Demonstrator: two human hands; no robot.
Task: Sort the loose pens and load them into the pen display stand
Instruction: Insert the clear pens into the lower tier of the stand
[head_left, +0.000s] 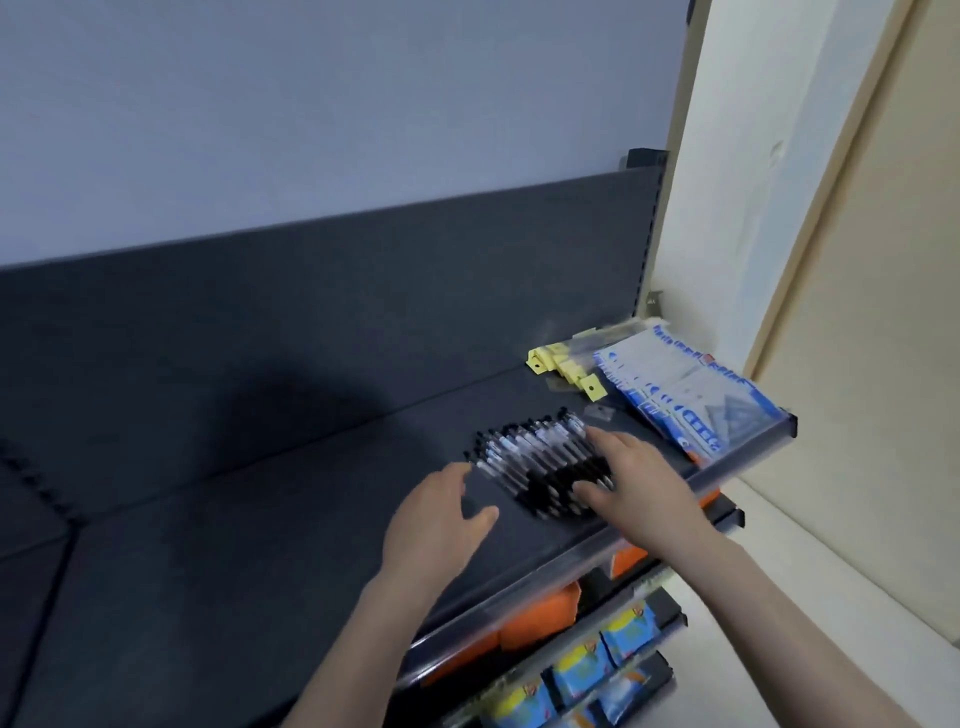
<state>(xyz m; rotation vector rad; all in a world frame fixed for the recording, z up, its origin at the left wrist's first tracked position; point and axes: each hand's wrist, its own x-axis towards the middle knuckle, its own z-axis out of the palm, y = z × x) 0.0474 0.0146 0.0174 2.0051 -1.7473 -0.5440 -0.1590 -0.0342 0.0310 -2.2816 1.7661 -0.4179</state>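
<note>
**Pens** (540, 462): a batch of clear-barrelled pens with black grips, lying side by side in one flat, fanned row on the dark shelf (234, 519), near its front edge. The clip ends point to 11 o'clock and the black grip ends to 5 o'clock.

**Right hand** (641, 486): palm down, at 3 o'clock of the row. The fingers (605, 437) are spread wide and nearly straight. The forefinger reaches the upper end of the outermost pens, and the thumb (589, 491) lies on the black grips. It touches the pens and grips none.

**Left hand** (436, 519): at 8 o'clock of the row, just beside it. It is open, with the thumb held apart and the fingertips (458, 474) loosely bent toward the nearest pen. It holds nothing. Motion blur hides whether the tips touch the pen.

**Yellow tags** (563, 366): a small heap with punched holes, at 1 o'clock of the pens, well apart from them.

**Blue-and-white packets** (691, 395): an overlapping stack at 2 o'clock, on the shelf's right end, lying beside the tags.

**Lower shelves**: orange goods (540, 613) sit under the top shelf, at 6 o'clock. Blue-and-yellow packs (582, 670) stand in rows below these.
</note>
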